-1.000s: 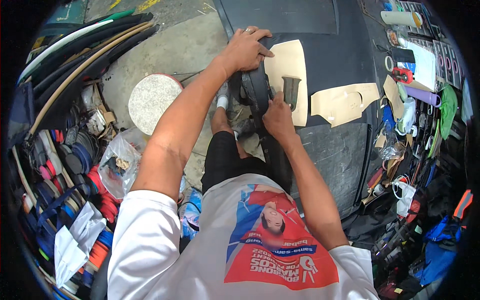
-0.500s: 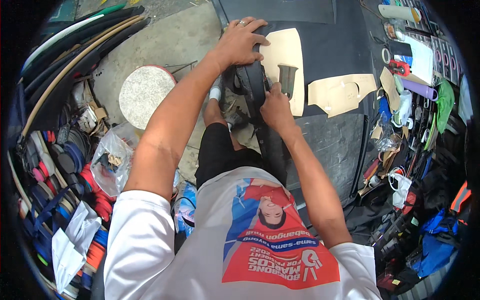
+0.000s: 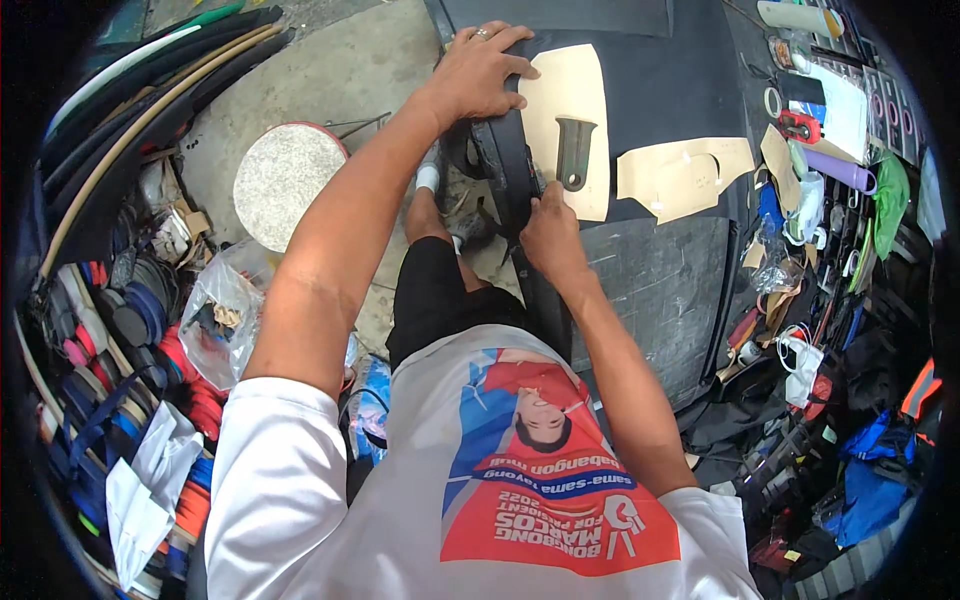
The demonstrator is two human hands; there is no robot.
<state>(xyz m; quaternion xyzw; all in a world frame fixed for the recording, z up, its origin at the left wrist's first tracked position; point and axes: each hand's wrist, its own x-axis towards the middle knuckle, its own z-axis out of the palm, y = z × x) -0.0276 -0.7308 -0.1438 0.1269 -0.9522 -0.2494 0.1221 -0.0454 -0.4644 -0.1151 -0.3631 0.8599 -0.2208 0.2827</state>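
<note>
Hands apart. Left hand (image 3: 487, 72): fingers spread, resting at the far end of a thick black edge piece (image 3: 511, 170). Right hand (image 3: 552, 230): closed around a slim tool (image 3: 541, 180), mostly hidden, at the edge piece's near portion. Tan card (image 3: 592, 85): flat on the black surface (image 3: 685, 95), beneath a flared dark-grey piece (image 3: 574, 150). Shirt (image 3: 560, 490): white, inverted lettering on red and blue.

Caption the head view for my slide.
Left hand spread, right hand curled at a black worktop's edge, beside a tan sheet bearing a grey-green tool.
</note>
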